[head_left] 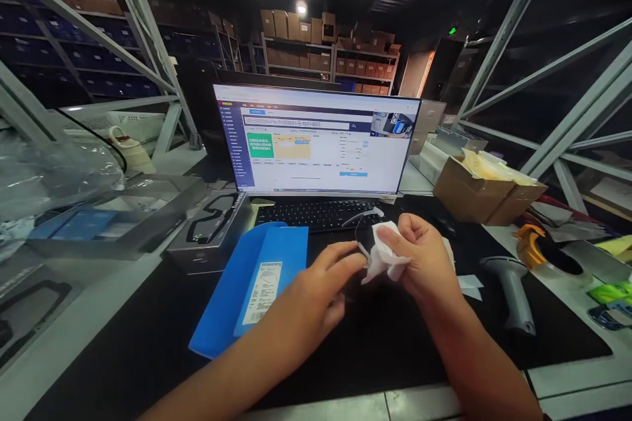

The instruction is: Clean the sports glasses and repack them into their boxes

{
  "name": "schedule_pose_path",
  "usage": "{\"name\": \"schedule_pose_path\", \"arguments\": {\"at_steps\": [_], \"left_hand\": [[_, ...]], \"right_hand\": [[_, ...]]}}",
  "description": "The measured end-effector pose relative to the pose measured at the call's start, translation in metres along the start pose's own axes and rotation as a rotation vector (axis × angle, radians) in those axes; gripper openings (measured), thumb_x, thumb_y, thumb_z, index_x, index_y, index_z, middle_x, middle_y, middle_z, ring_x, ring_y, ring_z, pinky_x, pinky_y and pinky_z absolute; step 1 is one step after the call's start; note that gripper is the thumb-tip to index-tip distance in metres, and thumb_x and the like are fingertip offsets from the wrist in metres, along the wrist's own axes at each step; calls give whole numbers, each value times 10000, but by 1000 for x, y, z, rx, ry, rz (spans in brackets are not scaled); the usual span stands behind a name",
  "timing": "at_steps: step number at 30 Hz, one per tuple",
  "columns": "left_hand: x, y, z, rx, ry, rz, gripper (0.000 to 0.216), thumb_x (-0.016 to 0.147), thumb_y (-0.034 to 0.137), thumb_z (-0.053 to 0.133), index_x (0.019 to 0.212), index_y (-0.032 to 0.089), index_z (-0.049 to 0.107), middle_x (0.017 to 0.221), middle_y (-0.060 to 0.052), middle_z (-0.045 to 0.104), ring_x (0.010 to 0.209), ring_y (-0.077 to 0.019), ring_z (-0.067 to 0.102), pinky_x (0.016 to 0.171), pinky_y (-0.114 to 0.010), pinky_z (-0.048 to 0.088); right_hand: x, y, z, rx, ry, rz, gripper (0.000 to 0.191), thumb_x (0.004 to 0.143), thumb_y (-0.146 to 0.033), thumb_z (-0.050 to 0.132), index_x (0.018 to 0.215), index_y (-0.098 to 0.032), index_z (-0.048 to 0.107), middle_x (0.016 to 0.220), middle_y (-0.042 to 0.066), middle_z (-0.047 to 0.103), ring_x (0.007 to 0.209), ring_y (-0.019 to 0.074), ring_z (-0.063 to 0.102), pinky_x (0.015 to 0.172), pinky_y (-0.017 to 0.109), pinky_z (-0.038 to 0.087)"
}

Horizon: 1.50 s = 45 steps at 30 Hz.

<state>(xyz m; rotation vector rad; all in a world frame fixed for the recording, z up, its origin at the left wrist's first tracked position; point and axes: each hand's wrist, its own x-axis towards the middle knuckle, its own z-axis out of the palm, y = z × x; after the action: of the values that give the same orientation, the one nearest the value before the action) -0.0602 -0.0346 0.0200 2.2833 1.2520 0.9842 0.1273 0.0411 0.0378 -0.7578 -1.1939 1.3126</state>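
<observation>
Above the black mat, my right hand (pixel 427 253) is closed around a crumpled white cloth (pixel 382 253), thumb pressed on top. Out of the cloth stick thin pale arms and a fine wire-like rim, which look like glasses (pixel 364 214); the cloth hides most of them. My left hand (pixel 318 286) pinches a thin pale end of the glasses between thumb and fingers, just left of the cloth. Beside and partly behind my left forearm lies an open blue sleeve-like box (pixel 291 247) with a white printed label (pixel 263 293).
A monitor (pixel 316 145) stands behind a black keyboard (pixel 316 212). On the right are a grey barcode scanner (pixel 513 296), a tape roll (pixel 548 253), paper slips (pixel 471 286) and a cardboard box (pixel 469 187). Grey boxes (pixel 210 230) and plastic wrap (pixel 54 164) sit left.
</observation>
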Motion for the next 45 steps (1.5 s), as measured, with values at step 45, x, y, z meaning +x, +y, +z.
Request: {"name": "schedule_pose_path", "arguments": {"at_steps": [45], "left_hand": [[4, -2, 2, 485, 586, 332, 142, 920, 123, 646, 1053, 165, 666, 1075, -90, 718, 990, -200, 684, 1048, -434, 516]], "right_hand": [[-44, 46, 54, 341, -10, -204, 451, 773, -257, 821, 631, -185, 400, 935, 21, 612, 742, 115, 570, 628, 217, 473]]}}
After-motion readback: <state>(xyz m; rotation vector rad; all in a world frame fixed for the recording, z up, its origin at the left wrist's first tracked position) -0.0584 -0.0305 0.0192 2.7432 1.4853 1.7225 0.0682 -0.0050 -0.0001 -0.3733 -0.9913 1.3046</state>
